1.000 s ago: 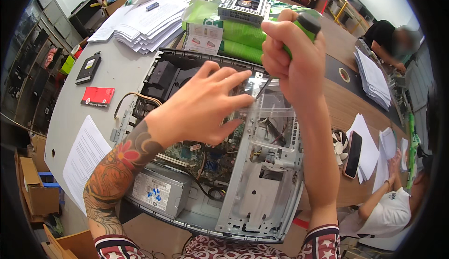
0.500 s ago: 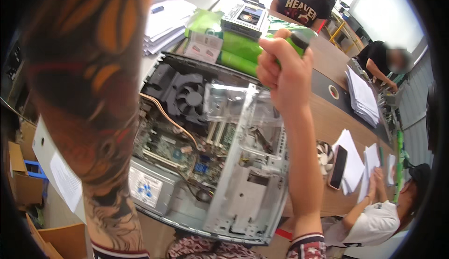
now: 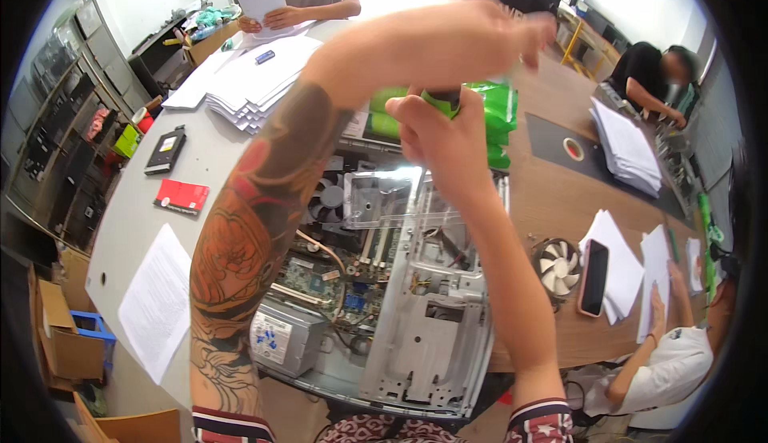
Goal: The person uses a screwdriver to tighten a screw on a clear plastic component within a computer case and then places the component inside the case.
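Observation:
My right hand (image 3: 442, 143) is closed around a tool with a green-and-black handle (image 3: 442, 101); its lower end is hidden by the fist. This hand is above the far side of an open computer case (image 3: 408, 367). My tattooed left arm reaches across, and my left hand (image 3: 500, 39) is raised just beyond the tool's top, its fingers smeared by motion. Inside the case are a circuit board (image 3: 320, 283), a power supply (image 3: 280, 337), a dark fan (image 3: 326, 199) and a metal drive bracket (image 3: 432, 335). A clear plastic piece (image 3: 376, 199) lies over the case's middle.
Green packaging (image 3: 498, 115) lies behind the case. Rightward are a loose fan (image 3: 558, 269), a phone (image 3: 593, 277), papers (image 3: 620, 263) and a tape roll (image 3: 573, 149). Leftward are a black drive (image 3: 166, 151), a red packet (image 3: 181, 196) and paper stacks (image 3: 252, 91). Other people sit around the table.
My left arm has swung from the near left across to the far right, its hand now in view. My right hand, still gripping the tool, is further left and lower. The view has shifted.

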A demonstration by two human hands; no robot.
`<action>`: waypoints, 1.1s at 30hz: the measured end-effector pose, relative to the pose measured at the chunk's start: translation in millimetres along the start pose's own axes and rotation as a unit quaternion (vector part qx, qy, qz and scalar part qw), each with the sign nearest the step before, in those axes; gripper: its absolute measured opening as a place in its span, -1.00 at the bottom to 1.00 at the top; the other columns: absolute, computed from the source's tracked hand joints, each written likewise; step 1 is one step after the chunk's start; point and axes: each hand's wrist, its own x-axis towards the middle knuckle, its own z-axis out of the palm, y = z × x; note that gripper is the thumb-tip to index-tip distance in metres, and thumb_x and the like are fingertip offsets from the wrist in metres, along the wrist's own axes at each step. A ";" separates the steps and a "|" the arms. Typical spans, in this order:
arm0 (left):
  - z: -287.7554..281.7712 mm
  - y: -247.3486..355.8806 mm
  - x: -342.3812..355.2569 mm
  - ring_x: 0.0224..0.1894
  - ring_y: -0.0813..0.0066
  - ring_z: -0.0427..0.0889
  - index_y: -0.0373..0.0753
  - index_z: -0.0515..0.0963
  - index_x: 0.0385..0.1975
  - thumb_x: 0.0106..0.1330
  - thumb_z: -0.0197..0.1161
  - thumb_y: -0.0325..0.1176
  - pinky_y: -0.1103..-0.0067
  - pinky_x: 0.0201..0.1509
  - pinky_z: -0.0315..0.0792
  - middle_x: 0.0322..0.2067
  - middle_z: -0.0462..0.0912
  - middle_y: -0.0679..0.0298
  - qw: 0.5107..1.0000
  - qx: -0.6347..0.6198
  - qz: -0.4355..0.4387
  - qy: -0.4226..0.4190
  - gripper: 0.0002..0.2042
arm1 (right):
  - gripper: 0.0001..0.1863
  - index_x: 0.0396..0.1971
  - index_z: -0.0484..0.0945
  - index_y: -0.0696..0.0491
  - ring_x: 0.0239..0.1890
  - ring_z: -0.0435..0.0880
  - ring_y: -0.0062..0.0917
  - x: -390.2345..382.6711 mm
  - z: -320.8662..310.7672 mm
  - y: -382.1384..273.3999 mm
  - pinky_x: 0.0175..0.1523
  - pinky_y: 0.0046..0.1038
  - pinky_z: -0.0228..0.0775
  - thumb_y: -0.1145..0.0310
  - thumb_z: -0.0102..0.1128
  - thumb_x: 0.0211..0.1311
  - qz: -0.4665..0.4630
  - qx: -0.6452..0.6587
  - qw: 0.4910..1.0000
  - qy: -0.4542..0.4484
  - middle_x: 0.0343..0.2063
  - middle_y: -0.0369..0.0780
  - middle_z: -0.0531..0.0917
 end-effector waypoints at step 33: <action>51.9 17.7 39.8 0.04 0.08 0.57 -0.16 0.67 -0.14 0.41 -0.22 0.10 0.31 0.18 0.35 -0.05 0.63 0.04 0.977 0.004 -0.173 -0.123 -0.45 | -0.91 -0.46 0.40 0.02 -0.80 0.14 -0.75 -3.2 -25.6 11.2 -0.75 -0.61 -0.12 0.43 0.07 0.25 0.063 0.222 0.973 0.018 -0.73 -0.41 0.30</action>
